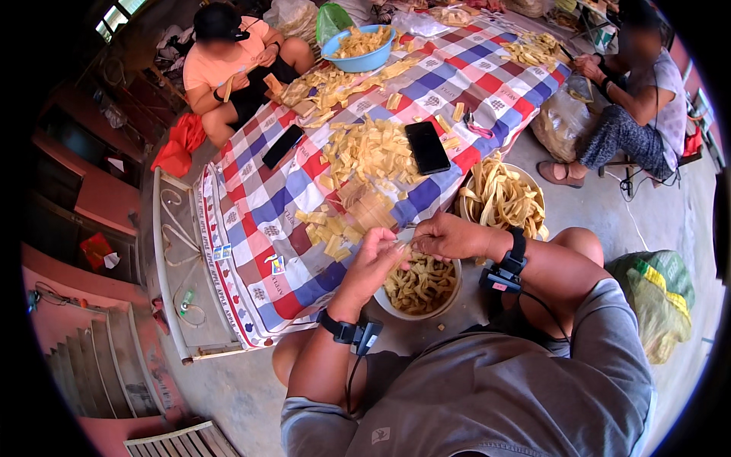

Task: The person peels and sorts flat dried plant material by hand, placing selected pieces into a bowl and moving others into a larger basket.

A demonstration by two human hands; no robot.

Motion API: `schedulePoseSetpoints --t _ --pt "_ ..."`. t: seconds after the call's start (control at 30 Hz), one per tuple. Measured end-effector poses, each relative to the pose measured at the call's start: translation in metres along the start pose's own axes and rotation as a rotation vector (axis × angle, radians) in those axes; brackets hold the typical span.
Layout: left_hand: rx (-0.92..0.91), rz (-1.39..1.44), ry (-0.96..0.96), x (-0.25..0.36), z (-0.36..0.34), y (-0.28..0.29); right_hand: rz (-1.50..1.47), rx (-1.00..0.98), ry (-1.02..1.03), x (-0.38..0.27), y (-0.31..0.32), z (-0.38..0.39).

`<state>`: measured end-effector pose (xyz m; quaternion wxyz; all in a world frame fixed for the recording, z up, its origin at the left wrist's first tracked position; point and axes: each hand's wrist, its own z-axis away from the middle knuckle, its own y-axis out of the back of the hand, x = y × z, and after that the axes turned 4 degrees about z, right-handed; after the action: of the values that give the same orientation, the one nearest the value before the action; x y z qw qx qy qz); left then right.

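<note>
Over a white bowl [458, 293] my left hand [375, 257] and my right hand [449, 236] meet, fingertips pinched close together. Between them shows a bit of a pale yellow strip, mostly hidden by the fingers. Small folded or knotted yellow pieces [419, 288] fill the bowl. Just to the right of my right hand, a basin [541, 199] holds long, limp pale yellow strips [499, 190]. Beyond my hands, short flat yellow pieces [369, 152] lie heaped on the checkered tablecloth [304, 206], with a few broader ones nearest my left hand.
Two black phones [428, 148] [283, 146] lie on the cloth. A blue basin [358, 61] of yellow pieces stands farther back. One person [221, 72] sits at the far left, another [643, 99] at the far right, both handling strips. A green-and-yellow sack [655, 301] rests on the floor at right.
</note>
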<state>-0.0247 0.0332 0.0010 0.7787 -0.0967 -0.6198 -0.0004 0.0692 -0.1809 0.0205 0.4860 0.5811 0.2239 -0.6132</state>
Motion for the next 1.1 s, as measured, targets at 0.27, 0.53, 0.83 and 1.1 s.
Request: schedulePoseSetpoints --t 0.27,0.53,0.83,1.1 --pt "-0.019 -0.008 0.027 0.009 0.004 0.002 -0.02 -0.089 -0.095 -0.001 0.017 -0.007" --pt "-0.085 -0.338 -0.212 0.014 0.002 -0.004 -0.632 -0.005 -0.1 0.005 0.028 -0.005" --pt "0.063 0.244 0.098 0.007 0.002 -0.008 0.018 0.195 0.386 0.006 -0.011 0.0" --pt "0.198 0.411 0.007 0.016 0.001 -0.014 0.26 0.29 0.436 -0.003 -0.026 0.004"
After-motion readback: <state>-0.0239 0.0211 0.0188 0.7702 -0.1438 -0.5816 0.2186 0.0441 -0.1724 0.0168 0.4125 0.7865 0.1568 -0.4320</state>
